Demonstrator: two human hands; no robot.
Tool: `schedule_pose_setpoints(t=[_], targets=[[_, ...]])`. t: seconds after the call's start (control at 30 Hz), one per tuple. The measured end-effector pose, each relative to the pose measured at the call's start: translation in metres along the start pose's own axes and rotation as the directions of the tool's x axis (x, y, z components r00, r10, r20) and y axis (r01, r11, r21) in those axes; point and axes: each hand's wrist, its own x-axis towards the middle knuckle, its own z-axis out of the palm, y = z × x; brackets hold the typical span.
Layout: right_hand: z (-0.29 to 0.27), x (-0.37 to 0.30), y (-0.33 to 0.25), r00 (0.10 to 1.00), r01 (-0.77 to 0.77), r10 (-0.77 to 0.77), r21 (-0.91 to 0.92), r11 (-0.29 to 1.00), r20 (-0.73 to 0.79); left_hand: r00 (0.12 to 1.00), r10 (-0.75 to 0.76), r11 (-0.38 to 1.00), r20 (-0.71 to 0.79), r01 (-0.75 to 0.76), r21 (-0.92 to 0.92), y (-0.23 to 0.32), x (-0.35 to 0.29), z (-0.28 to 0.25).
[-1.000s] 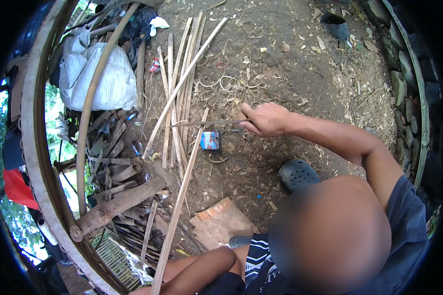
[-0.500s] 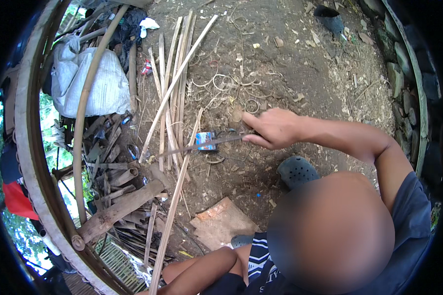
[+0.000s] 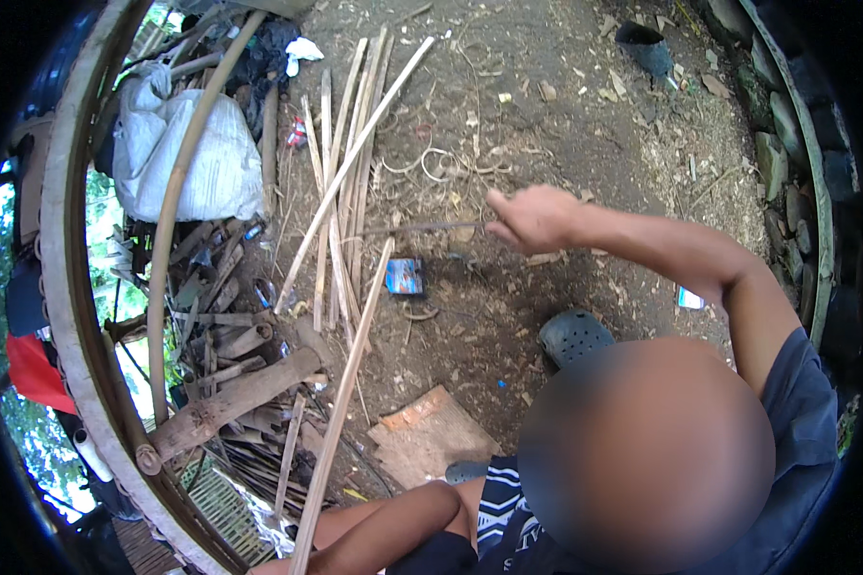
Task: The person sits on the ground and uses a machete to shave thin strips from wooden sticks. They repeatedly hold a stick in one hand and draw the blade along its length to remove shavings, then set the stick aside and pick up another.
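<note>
Right hand (image 3: 537, 218): fingers were clamped on the near end of a thin dark blade (image 3: 431, 227), which pointed left, almost level across the view. The grip end was hidden inside the fist. Blade outline was slightly blurred.

Left hand: forearm (image 3: 393, 532) ran to the lower edge; the hand itself could not be seen, so whether its fingers were apart or closed could not be told.

A long pale wooden strip (image 3: 339, 407) rose from the lower edge beside that forearm, leaning a little right. Its upper end lay just below the blade in the view; contact between them could not be judged.

Right of the strip's upper end, near it, a small blue box (image 3: 405, 276) was on the dirt floor (image 3: 566, 144). Loose strips (image 3: 356, 172) lay beyond, one crossing the others diagonally. A torn flat brown sheet (image 3: 436, 436) lay nearer the person; a dark perforated clog (image 3: 575, 340) showed below the right hand. Upper left: white sack (image 3: 225, 158), with a curved pole (image 3: 168, 220) passing in front of it.
</note>
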Motion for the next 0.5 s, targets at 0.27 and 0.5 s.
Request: schedule_pose_setpoints(t=[0.27, 0.5], targets=[[0.001, 0.005, 0.007, 0.998, -0.049, 0.052, 0.108, 0.993, -0.028, 1.0, -0.002, 0.996, -0.021, 0.004, 0.093, 0.001, 0.0, 0.007], [0.006, 0.01, 0.015, 0.991, 0.098, -0.105, 0.085, 0.992, 0.082, 0.998, -0.025, 0.997, -0.049, 0.029, 0.07, -0.005, 0.004, 0.004]])
